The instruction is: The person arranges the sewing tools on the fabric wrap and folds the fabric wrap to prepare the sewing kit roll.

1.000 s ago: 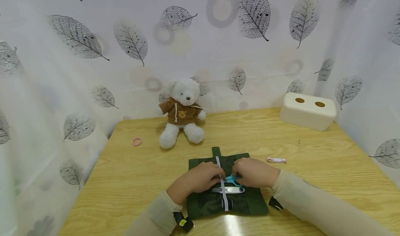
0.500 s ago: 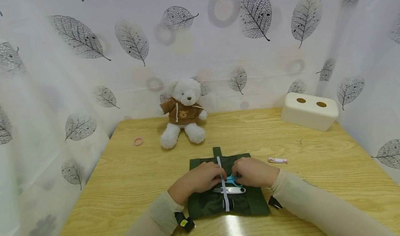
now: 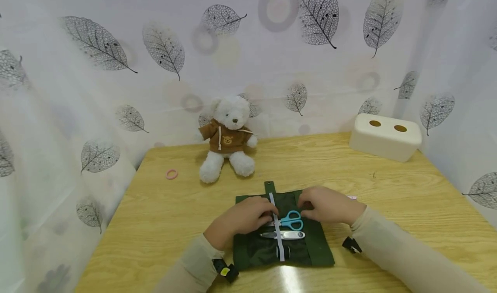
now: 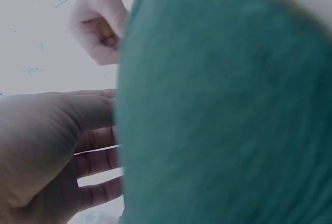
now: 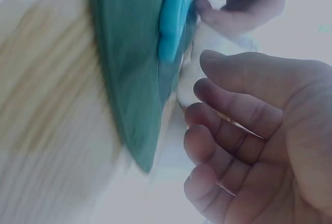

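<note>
A dark green fabric roll-up pouch (image 3: 320,245) lies unrolled on the table. Under its white elastic strap (image 3: 278,230) sit blue-handled scissors (image 3: 292,221), a white-handled folding knife (image 3: 292,235) and a small dark round item (image 3: 285,253), its kind unclear. My left hand (image 3: 244,217) is over the pouch's left part, fingertips close to the strap; thumb and fingers stand apart. Above the pouch's right edge hovers my right hand (image 3: 328,204), apart from the scissors, its fingers loosely bent with nothing in them. The right wrist view shows the blue scissor handles (image 5: 175,22) beyond that hand (image 5: 249,125).
A white teddy bear (image 3: 227,140) in a brown hoodie sits behind the pouch. At left lies a pink ring (image 3: 171,174). A cream box with two holes (image 3: 384,140) stands back right. My right hand mostly hides a small pink-and-white item (image 3: 352,197).
My right hand has let go of the scissors and moved up and to the right. The scissors stay under the strap. My left hand has drawn back slightly from the strap.
</note>
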